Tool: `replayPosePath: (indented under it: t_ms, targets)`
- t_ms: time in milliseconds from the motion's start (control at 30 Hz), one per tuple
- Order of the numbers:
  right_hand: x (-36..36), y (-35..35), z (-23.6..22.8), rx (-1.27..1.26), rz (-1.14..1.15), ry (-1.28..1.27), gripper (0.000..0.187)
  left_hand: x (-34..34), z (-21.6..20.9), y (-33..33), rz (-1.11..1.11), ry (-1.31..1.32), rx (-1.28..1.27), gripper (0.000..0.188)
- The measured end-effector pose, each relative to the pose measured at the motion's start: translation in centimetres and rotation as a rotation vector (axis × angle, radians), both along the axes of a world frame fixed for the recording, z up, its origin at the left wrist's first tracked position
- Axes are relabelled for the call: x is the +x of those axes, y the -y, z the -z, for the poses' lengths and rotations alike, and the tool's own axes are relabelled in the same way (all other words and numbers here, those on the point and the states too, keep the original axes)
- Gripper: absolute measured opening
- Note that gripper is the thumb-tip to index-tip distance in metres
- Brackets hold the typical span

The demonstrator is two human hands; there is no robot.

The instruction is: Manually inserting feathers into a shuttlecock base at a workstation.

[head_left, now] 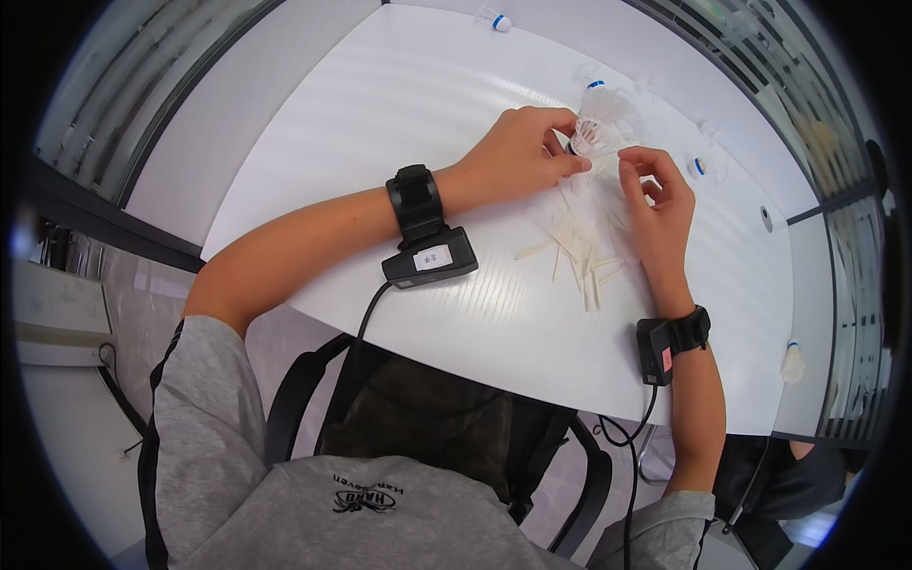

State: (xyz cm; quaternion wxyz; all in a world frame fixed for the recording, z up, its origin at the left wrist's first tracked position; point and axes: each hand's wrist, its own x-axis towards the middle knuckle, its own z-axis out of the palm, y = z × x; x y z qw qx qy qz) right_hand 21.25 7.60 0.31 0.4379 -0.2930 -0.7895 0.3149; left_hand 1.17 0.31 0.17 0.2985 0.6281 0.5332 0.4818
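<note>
My left hand [522, 152] is closed around the base of a white shuttlecock [591, 136], its skirt pointing away from the palm. To its right, my right hand [657, 190] has thumb and forefinger pinched together at a thin white strip [608, 154] beside the skirt; the strip's far end is hard to make out. Below both hands a loose pile of white feathers [579, 249] lies spread on the white table [380, 114]. Just beyond the held shuttlecock lies another with a blue band [596, 86], among pale, blurry feathery pieces.
Other blue-banded shuttlecocks lie at the far edge [500, 23] and by the right partition [699, 166]. A white shuttlecock [791, 363] is at the right edge. Cables hang from the wrist devices [432, 256]. A black chair [427, 408] stands at the table's near edge.
</note>
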Motion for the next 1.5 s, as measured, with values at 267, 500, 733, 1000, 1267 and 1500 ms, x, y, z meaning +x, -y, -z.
replayPosePath:
  t_ms: [267, 500, 733, 1000, 1267, 1500]
  targets:
    - [0.5, -0.4, 0.1, 0.334, -0.001, 0.299, 0.025, -0.1, 0.7, -0.3, -0.099, 0.006, 0.041, 0.037]
    - [0.3, -0.5, 0.8, 0.355, -0.063, 0.39, 0.049, 0.1, 0.2, -0.1, -0.111, 0.018, 0.056, 0.043]
    - [0.1, 0.2, 0.8, 0.388, -0.11, 0.658, 0.063, -0.2, 0.7, -0.4, -0.147, 0.004, 0.082, 0.04]
    - [0.1, 0.6, -0.2, 0.349, -0.209, 0.64, 0.054, 0.1, 0.2, 0.0, -0.145, 0.012, 0.091, 0.039]
    - [0.1, 0.5, -0.7, 0.299, -0.352, 0.387, 0.035, 0.1, 0.1, -0.1, -0.165, 0.008, 0.08, 0.038]
    - [0.0, 0.3, 0.1, 0.158, -0.14, 0.333, 0.033, -0.3, 0.5, -0.4, -0.223, 0.096, 0.067, 0.041]
